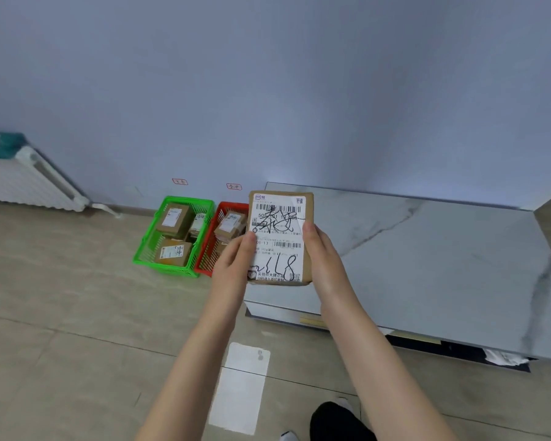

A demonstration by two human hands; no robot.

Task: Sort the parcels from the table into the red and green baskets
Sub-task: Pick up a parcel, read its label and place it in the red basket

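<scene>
A brown cardboard parcel [280, 218] with a white shipping label and black handwriting is held upright in front of me, label facing me. My left hand [233, 265] grips its left edge and my right hand [322, 259] grips its right edge, thumbs on the label. Beyond it on the floor stand the green basket [147, 246] and the red basket [209, 249], side by side against the wall. Each basket holds several brown parcels. The parcel and my left hand hide part of the red basket.
A white marble-patterned table [427, 259] stands to the right, its top bare in view. A white radiator [23, 183] is on the left wall. Two small red labels [179, 181] are stuck on the wall above the baskets. The floor is beige tile.
</scene>
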